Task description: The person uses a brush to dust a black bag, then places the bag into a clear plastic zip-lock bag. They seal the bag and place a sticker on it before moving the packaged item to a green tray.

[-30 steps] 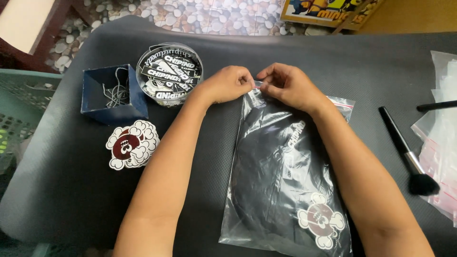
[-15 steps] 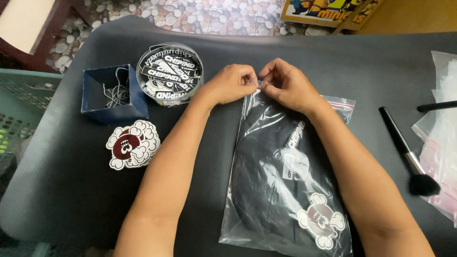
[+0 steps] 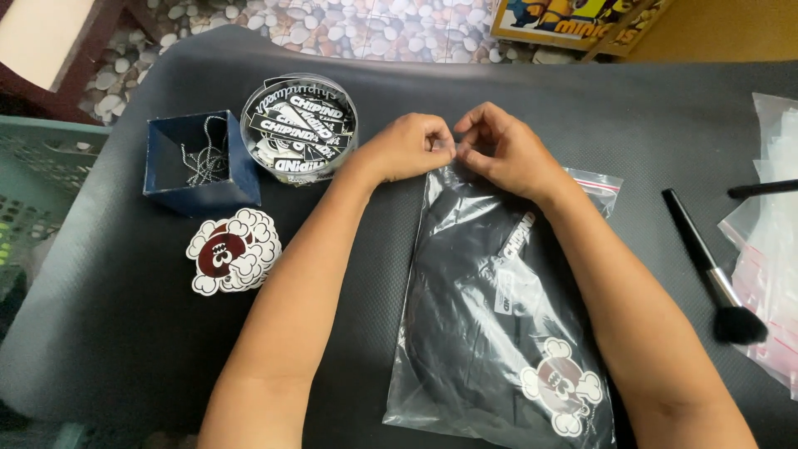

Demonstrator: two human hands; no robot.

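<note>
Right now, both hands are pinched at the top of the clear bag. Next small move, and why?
Probably slide the right hand along the bag's top edge toward its right corner, pressing the seal shut. Both hands, the left hand included, pinch the edge of the clear bag near its left end, the black garment sits fully inside, and the red-striped right corner looks unpressed.

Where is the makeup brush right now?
In the head view the brush lies on the black mat at the right, between the bagged black garment and the stack of clear bags, bristles toward the camera, untouched by either hand.
</note>
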